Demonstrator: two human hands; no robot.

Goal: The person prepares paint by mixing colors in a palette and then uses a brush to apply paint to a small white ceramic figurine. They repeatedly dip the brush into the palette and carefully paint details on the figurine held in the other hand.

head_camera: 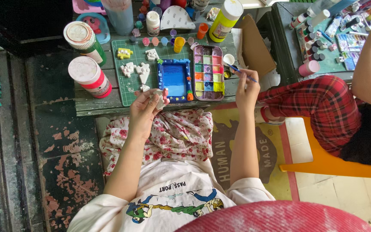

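Observation:
My left hand (144, 107) grips a small white clay piece (159, 97) near the table's front edge, just left of a blue-painted frame (174, 80). My right hand (246, 88) holds a thin blue paintbrush (239, 71), its tip pointing toward a small white cup (228, 60) beside the paint palette (208, 72) with several coloured wells. More white clay shapes (136, 70) and a yellow one (124, 53) lie on the green cutting mat (127, 90).
Two large red-and-white paint bottles (89, 76) and a yellow one (224, 19) stand on the wooden table (95, 105), with small paint pots along the mat's far edge. Another person in red plaid trousers (323, 107) sits at right on an orange chair (331, 163).

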